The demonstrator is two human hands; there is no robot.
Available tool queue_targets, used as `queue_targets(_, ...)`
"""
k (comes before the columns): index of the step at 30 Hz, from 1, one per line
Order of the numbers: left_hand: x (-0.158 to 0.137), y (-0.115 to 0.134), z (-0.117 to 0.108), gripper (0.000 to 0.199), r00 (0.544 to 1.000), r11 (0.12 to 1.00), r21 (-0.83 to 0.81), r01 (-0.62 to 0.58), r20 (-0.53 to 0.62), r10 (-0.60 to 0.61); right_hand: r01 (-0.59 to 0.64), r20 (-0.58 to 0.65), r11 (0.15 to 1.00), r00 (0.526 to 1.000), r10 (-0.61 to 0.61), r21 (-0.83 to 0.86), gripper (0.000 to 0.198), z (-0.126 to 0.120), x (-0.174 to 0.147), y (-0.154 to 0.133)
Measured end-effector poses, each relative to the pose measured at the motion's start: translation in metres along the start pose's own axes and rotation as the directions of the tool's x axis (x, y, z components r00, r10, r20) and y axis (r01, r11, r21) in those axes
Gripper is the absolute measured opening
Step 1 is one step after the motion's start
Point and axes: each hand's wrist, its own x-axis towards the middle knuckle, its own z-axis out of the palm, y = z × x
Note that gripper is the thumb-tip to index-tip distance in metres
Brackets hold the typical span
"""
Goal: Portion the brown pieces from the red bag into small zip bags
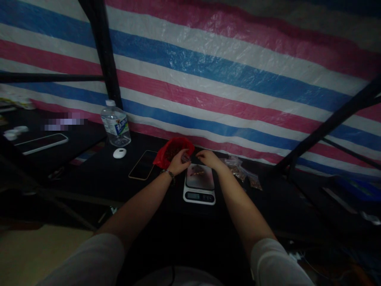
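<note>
A white digital kitchen scale [199, 196] stands in front of me, with a few small brownish pieces [197, 171] on its metal plate. Above the plate's far left edge, my left hand [178, 162] is closed on a small clear plastic bag [186, 158]. Across a short gap, my right hand [210, 159] hovers by the plate's far right side, thumb and fingers pinched; whatever is in them is too small to make out. Behind my left hand lies an open red plastic bag [162, 155] containing small dark brown pieces. Several filled clear zip bags [253, 181] rest right of my right forearm.
On the black table [104, 174], a phone [143, 165] lies left of the red bag. Further left are a white mouse-like object [119, 153] and a clear plastic bottle [116, 125]. Dark metal posts [102, 47] frame the striped plastic sheet [208, 75] behind.
</note>
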Motion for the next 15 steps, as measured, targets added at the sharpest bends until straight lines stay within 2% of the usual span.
queue_targets(4,0.0,0.0,0.0,0.055,1.0,1.0,-0.013,-0.006,0.006,0.006,-0.037,0.098,0.999,0.994,0.04,-0.033,0.024,0.014,-0.008,0.005)
queue_targets(15,0.0,0.0,0.0,0.056,1.0,0.999,-0.033,0.013,0.018,-0.013,0.044,0.24,0.997,0.969,-0.059,0.067,0.016,0.028,-0.006,-0.006)
